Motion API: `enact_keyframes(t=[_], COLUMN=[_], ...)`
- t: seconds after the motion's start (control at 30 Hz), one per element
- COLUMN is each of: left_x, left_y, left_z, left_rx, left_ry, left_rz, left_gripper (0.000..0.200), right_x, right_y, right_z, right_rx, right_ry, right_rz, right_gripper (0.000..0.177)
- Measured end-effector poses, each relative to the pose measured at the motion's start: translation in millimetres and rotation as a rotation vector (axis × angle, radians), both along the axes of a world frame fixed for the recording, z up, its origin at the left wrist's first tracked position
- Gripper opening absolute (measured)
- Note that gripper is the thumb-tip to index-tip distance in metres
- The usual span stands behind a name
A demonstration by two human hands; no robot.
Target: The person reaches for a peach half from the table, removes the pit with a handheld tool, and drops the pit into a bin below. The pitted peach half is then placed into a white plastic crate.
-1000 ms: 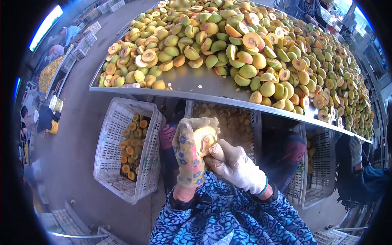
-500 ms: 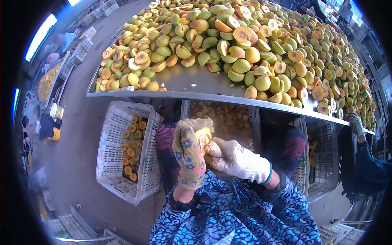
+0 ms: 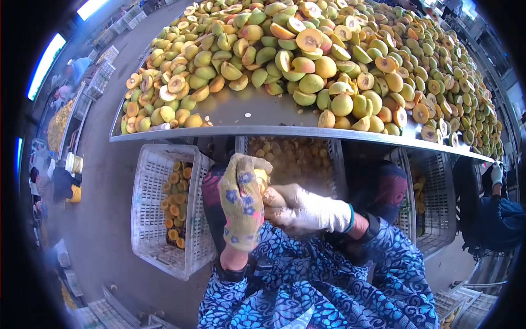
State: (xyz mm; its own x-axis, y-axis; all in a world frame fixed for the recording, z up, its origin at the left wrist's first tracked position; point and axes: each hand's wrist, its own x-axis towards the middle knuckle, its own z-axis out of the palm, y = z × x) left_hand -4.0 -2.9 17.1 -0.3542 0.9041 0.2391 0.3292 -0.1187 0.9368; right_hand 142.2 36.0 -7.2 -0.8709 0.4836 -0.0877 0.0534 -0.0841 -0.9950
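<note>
My left hand (image 3: 243, 200), in a yellowish glove with blue flowers, is wrapped round a peach half (image 3: 261, 179), which is mostly hidden by the fingers. Against the fruit's lower right side, my right hand (image 3: 307, 208) in a white glove is closed, its fingertips pressed together; what they pinch, if anything, I cannot make out. Both hands are above my lap, in front of a crate (image 3: 337, 170) of cut fruit. Beyond them a large pile of halved peaches (image 3: 310, 83) lies on a metal table (image 3: 235, 112).
A white crate (image 3: 159, 219) with pitted halves stands at the left, another crate (image 3: 436, 203) at the right. The table's metal edge (image 3: 263, 131) runs across in front of me. A co-worker's gloved hand (image 3: 497, 172) is at the far right edge; more people are at far left.
The view has shifted slightly. My left hand has turned so that its back shows more and the fruit shows less. The co-worker's hand at the right has moved outward along the table edge.
</note>
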Motion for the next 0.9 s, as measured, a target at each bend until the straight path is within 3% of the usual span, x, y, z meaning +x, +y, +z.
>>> enact_keyframes(t=[0.07, 0.2, 0.33, 0.4, 0.47, 0.53, 0.6, 0.67, 0.7, 0.73, 0.8, 0.9], left_x=[6.0, 6.3, 3.7, 5.5, 6.8, 10.7, 8.0, 4.4, 7.2, 5.4, 4.0, 3.6], left_y=[0.9, 8.4, 11.8, 11.7, 13.2, 11.3, 16.2, 22.1, 23.6, 21.8, 17.7, 17.8], left_z=[0.7, -9.5, -7.9, -1.6, 0.0, 2.7, 0.6, -4.5, -10.9, -12.4, -6.2, -1.7], left_rx=[0.1, 0.233, 0.099, -0.048, 0.062, 0.142, 0.209, 0.164, 0.062, 0.066, -0.115, -0.077], left_ry=[-0.014, -0.128, 0.14, 0.058, 0.156, 0.003, 0.053, -0.125, -0.429, -0.428, -0.18, -0.059], left_rz=[0.06, 0.081, 0.025, -0.032, -0.055, -0.103, -0.113, -0.214, -0.227, -0.218, -0.155, -0.11], left_gripper=[0.033, 0.03, 0.019, 0.017, 0.016, 0.016, 0.017, 0.02, 0.025, 0.025, 0.035, 0.038], right_x=[3.6, -7.9, -8.5, -4.3, 3.7, 14.4, 14.1, 5.2, 5.9, 7.3, 8.2, 9.2], right_y=[-1.4, 1.2, -5.8, -13.9, -16.0, -10.1, -6.8, 2.2, 5.5, 7.9, 5.8, 4.8], right_z=[14.4, -26.9, -36.7, -32.9, -26.3, -19.0, -19.5, -5.2, -6.1, -7.6, -7.3, -8.4], right_rx=[-0.281, -0.152, -0.179, -0.349, -0.556, -0.685, -0.65, -0.255, -0.217, -0.18, -0.106, -0.037], right_ry=[-0.079, 0.117, 0.196, 0.224, 0.238, 0.244, 0.238, 0.16, 0.127, 0.095, 0.048, -0.026], right_rz=[0.07, 0.002, -0.07, -0.047, 0.044, 0.136, 0.102, -0.046, -0.035, -0.024, -0.018, -0.007], right_gripper=[0.035, 0.041, 0.031, 0.03, 0.03, 0.031, 0.035, 0.034, 0.032, 0.031, 0.031, 0.031])
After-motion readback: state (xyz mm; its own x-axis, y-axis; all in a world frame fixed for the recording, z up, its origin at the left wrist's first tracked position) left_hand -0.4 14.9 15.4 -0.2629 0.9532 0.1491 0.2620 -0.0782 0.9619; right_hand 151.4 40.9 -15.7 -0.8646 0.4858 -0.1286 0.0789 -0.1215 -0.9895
